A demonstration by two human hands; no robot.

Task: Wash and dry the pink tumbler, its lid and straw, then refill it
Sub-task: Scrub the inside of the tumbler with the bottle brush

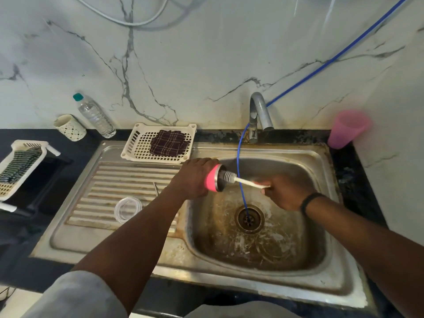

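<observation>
Gripping the pink tumbler (212, 179) round its body, the left hand (195, 177) holds it on its side above the left rim of the sink basin (263, 244), its steel-rimmed mouth turned toward the right. A bottle brush (238, 179) pokes into that mouth: the grey bristle head sits half inside, and the white handle runs rightward into the right hand (284, 191), whose fingers are curled round the handle's far end. A black band (309, 199) circles the right wrist.

On the ribbed draining board (110, 191) left of the basin lies a clear round lid (128, 208), and just beyond it a thin straw (156, 188), too slight to make out well. At the board's back edge sits a white slotted tray (137, 143) with a dark checked cloth (169, 143) in it.

A blue hose (241, 171) drops from beside the steel tap (259, 115) at the back of the sink, crosses in front of the brush handle and ends in the drain (249, 218). At the back right corner of the counter a pink plastic cup (346, 129) stands. Along the back left edge stand a water bottle with a teal cap (95, 115) and a patterned white cup (70, 127); a second white tray (20, 166) holding a striped cloth (19, 162) sits at the far left.
</observation>
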